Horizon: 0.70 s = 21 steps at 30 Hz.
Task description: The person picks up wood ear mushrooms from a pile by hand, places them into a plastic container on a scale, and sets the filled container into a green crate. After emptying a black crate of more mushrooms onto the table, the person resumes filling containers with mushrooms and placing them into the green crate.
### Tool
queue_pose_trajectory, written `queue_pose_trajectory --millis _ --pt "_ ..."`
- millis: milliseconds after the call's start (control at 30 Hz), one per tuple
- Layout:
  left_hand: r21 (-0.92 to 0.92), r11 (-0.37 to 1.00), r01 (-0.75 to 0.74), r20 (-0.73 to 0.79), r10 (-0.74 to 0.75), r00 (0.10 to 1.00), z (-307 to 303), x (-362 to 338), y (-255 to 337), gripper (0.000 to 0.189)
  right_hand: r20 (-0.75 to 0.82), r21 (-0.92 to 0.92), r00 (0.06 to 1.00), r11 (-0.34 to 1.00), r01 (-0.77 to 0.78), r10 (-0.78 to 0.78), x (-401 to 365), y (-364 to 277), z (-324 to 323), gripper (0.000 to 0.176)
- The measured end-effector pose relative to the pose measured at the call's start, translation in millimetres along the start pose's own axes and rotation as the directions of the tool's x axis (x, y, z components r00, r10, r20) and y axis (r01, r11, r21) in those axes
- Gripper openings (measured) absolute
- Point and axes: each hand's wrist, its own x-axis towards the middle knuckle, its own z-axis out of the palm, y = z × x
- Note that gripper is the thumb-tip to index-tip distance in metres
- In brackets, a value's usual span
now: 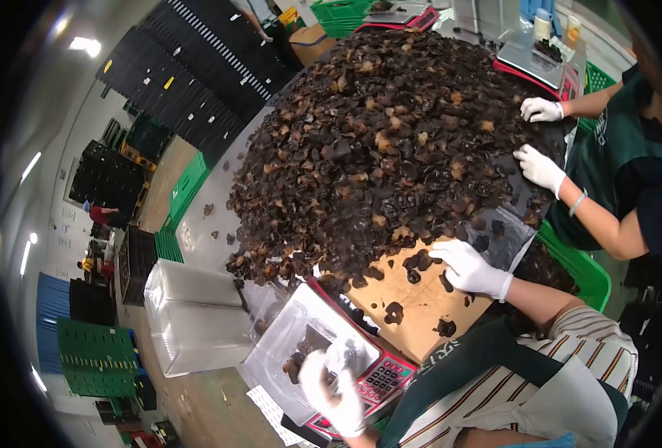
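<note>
My right hand (471,270), in a white glove, lies with its fingers stretched out on a tan board (383,290). Dark wood ear mushroom pieces (418,261) lie by its fingertips, and others are scattered over the board. My left hand (334,392), also gloved, is over the near side of a scale and smeared by motion, so its grip cannot be made out. Beside it a clear plastic bag or tray (271,364) with a few mushroom pieces inside rests on the scale with a red keypad (385,375).
A large heap of wood ear mushrooms (390,142) covers the table. To the left stands a stack of clear plastic containers (196,317). A co-worker's gloved hands (542,170) touch the heap's right edge, near another scale (532,63). Green crates (588,269) stand at the right.
</note>
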Motion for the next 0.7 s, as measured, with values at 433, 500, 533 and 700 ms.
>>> queue_pose_trajectory --millis 433,500,533,700 --pt "0.455 0.843 -0.287 0.755 -0.193 0.627 148.9 -36.6 -41.6 0.057 0.192 0.165 0.981 0.986 -0.024 -0.008 22.1 12.5 16.8 0.032" --pt "0.391 0.890 -0.234 0.758 -0.167 0.630 139.3 -16.9 -25.5 0.045 0.051 0.354 0.998 0.934 -0.055 0.040 16.3 19.7 8.9 0.027" --pt "0.420 0.871 -0.256 0.735 -0.160 0.659 138.0 -7.4 -19.1 0.040 0.183 0.549 0.951 0.777 -0.310 0.249 14.8 20.6 8.0 0.023" --pt "0.611 0.730 -0.305 0.527 -0.088 0.845 178.3 25.9 -60.6 0.055 0.521 0.845 0.765 -0.355 -0.400 0.378 6.9 31.6 -4.1 0.032"
